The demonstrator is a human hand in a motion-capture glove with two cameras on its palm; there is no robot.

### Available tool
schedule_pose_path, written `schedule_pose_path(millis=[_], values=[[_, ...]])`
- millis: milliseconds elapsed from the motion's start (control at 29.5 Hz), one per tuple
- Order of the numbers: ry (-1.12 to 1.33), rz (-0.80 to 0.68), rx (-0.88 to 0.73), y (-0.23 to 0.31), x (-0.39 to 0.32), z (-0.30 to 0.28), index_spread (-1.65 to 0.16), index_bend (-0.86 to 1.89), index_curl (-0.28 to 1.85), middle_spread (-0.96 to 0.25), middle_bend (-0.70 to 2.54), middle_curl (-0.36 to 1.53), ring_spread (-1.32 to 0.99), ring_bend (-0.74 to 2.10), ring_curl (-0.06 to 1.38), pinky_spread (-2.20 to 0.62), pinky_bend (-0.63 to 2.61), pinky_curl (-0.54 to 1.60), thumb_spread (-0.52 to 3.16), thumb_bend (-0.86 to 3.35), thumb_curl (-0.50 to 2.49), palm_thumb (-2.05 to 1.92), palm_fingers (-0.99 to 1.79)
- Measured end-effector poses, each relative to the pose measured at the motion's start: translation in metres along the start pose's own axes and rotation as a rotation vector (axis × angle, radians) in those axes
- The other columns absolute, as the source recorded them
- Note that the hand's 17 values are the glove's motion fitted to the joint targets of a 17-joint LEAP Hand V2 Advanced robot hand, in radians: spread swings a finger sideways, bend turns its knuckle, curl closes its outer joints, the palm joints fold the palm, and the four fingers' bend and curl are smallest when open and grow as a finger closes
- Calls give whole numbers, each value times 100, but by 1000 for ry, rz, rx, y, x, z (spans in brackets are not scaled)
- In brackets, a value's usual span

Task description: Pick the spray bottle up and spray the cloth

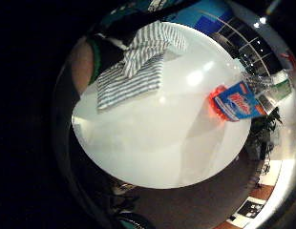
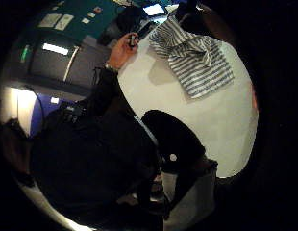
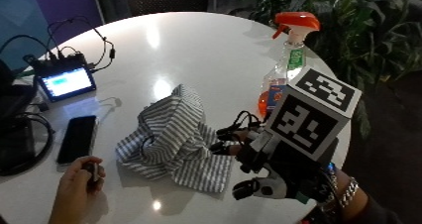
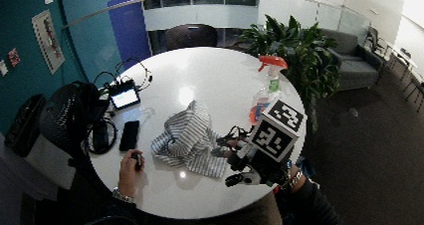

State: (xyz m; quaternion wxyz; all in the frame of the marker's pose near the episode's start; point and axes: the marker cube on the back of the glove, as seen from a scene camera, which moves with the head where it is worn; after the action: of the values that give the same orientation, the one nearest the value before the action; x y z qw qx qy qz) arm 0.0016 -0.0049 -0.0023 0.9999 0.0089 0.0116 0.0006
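On the round white table (image 3: pixel 198 40), the spray bottle (image 3: pixel 288 60) stands near the far edge, and the striped cloth (image 3: pixel 173 140) lies crumpled by the near edge. The gloved right hand (image 3: pixel 264 159) hangs between them, fingers loosely bent, holding nothing. In the wide outside view, the bottle is close to the rim, so a bump could knock it off. In the little finger side palm view, bottle and cloth sit well apart.

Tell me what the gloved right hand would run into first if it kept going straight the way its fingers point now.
Probably the striped cloth. The right hand points its fingers at the cloth's near edge; the spray bottle stands off to the side. Depth is unclear.
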Motion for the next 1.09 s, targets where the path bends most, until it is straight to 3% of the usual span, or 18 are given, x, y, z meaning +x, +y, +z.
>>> schedule_pose_path(millis=[577,916,1086], values=[[60,79,267,-64,57,-102,-42,16,29,-10,18,28,-11,32,27,20,26,27,115,7,20,46,69],[107,450,427,-72,153,-136,-41,15,30,-11,20,31,-12,28,28,19,23,29,118,9,25,60,68],[57,531,404,-69,185,-132,-41,8,27,-10,20,32,-11,31,30,20,27,32,117,7,26,62,60]])
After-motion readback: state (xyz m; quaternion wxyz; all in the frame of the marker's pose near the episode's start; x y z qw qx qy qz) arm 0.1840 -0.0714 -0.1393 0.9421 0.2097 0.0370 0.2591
